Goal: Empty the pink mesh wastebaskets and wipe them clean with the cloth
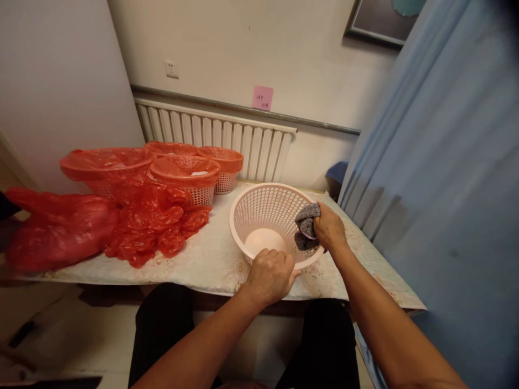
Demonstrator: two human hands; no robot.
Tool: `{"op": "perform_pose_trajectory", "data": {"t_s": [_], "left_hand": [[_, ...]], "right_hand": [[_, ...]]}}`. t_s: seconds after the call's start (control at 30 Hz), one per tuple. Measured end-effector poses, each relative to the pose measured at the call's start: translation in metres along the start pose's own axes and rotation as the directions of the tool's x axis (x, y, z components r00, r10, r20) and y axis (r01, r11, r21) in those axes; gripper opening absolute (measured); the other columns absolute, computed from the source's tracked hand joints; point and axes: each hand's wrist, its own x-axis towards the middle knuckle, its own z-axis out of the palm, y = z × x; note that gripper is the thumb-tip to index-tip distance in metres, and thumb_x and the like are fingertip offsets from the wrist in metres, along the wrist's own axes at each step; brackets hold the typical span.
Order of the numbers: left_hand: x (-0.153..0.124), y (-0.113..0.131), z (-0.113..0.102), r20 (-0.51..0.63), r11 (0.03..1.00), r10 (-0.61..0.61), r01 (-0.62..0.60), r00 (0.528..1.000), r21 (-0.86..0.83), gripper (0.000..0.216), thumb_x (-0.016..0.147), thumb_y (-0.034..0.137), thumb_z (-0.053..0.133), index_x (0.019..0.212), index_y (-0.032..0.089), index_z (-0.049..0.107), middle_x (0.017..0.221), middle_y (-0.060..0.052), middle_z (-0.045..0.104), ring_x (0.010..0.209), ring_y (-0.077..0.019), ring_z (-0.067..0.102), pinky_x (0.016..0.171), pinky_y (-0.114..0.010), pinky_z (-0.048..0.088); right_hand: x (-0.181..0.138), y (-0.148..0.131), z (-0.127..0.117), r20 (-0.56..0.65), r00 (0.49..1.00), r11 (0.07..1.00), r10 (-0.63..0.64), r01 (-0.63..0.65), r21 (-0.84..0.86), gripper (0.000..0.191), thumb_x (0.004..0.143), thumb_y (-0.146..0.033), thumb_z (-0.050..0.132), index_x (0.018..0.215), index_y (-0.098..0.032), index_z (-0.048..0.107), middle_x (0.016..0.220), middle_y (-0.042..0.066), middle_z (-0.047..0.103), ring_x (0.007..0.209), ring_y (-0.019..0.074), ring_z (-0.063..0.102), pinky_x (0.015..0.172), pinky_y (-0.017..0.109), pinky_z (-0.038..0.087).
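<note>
A pale pink plastic basket (265, 201) with latticed sides stands on the cloth-covered table in front of me. Its near rim is gripped by my left hand (271, 274), fingers curled over the edge. My right hand (329, 227) is closed on a dark grey speckled cloth (307, 224), pressed to the right side of the rim, with part of the cloth hanging inside. The basket's round bottom shows bare. Crumpled red plastic bags (148, 221) lie to the left of the basket.
Several baskets lined with red bags (184, 168) stand at the back left by a white radiator (211, 129). A full-looking red bag (60, 229) lies at the far left. On the right a blue curtain (441, 162) hangs beside the floral tablecloth (221, 256).
</note>
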Motion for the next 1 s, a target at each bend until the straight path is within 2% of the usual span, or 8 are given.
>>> {"op": "perform_pose_trajectory", "data": {"t_s": [0.7,1.0], "left_hand": [[-0.0023,0.0012,-0.0003,-0.002,1.000,0.011,-0.011,1.000,-0.012,0.024,0.088,0.042,0.055,0.082,0.019,0.054,0.076,-0.005,0.060,0.073,-0.0231,0.057,0.065,-0.038,0.037],[-0.0032,0.0004,-0.0026,0.015,1.000,0.002,-0.002,1.000,-0.015,0.023,0.089,0.041,0.054,0.083,0.019,0.056,0.077,-0.005,0.061,0.074,-0.0238,0.057,0.065,-0.039,0.038]], "right_hand": [[-0.0041,0.0003,-0.0010,-0.002,1.000,1.000,0.005,-0.005,-0.004,0.056,0.081,-0.018,0.035,0.135,-0.012,0.050,0.130,0.015,0.059,0.116,0.0296,0.056,0.097,0.043,0.044],[-0.0063,-0.0026,-0.0047,-0.012,1.000,0.999,0.015,-0.014,0.042,0.055,0.081,-0.017,0.036,0.134,-0.012,0.050,0.129,0.014,0.059,0.114,0.0267,0.056,0.098,0.039,0.042]]}}
